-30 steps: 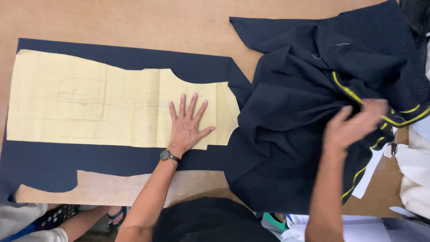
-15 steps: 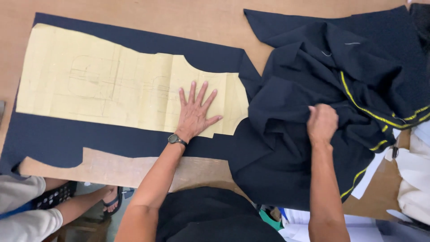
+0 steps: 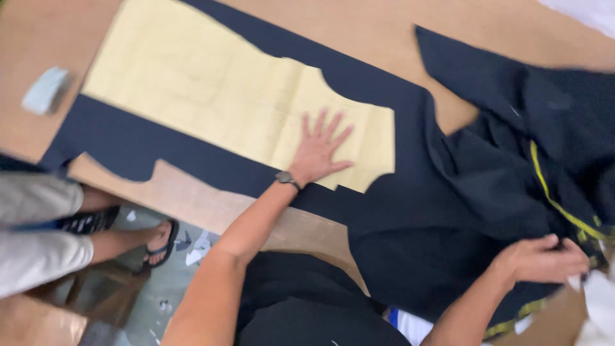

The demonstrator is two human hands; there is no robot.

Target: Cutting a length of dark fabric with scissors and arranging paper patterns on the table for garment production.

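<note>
My left hand [image 3: 320, 148] lies flat with fingers spread on a pale yellow paper pattern [image 3: 218, 96]. The pattern rests on flat dark navy fabric [image 3: 147, 144] spread over a brown table [image 3: 359, 25]. A watch sits on that wrist. At the lower right my right hand [image 3: 541, 257] grips a rumpled heap of dark navy fabric [image 3: 506, 192] with a yellow chalk or tape line [image 3: 551, 195] running across it.
A small grey-blue block [image 3: 45, 90] lies on the table at the far left. Another person's legs in light shorts [image 3: 35, 224] and a sandalled foot [image 3: 157, 243] stand by the table's near edge. White cloth [image 3: 599, 301] shows at the right edge.
My right hand has slid down and toward the near right edge of the heaped fabric, pulling it. My left hand stays pressed on the pattern. The view has shifted and tilted.
</note>
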